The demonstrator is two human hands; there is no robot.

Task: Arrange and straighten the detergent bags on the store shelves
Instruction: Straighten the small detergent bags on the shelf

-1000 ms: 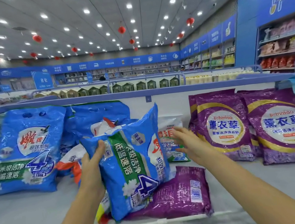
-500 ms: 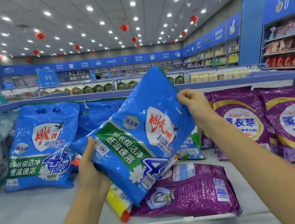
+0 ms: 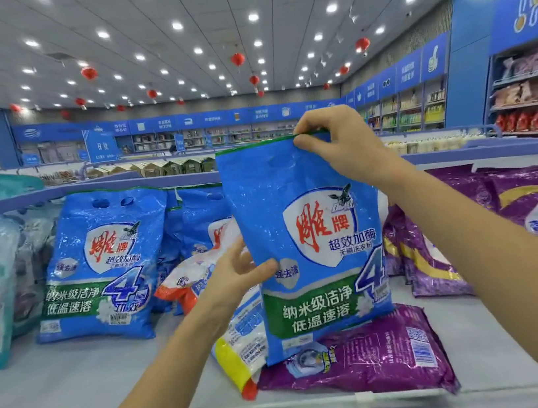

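Shelf (image 3: 78, 379): right hand (image 3: 339, 149) pinches blue bag (image 3: 306, 233) top; left hand (image 3: 236, 274) holds edge.

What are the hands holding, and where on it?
A blue detergent bag: the right hand pinches its top edge, the left hand grips its side.

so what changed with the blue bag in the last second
The blue detergent bag swung from tilted sideways to upright and rose. The right hand, open beside it a second ago, now pinches its top edge; the left hand kept hold of its left side. The flat purple bag and the standing blue bag on the left stayed put.
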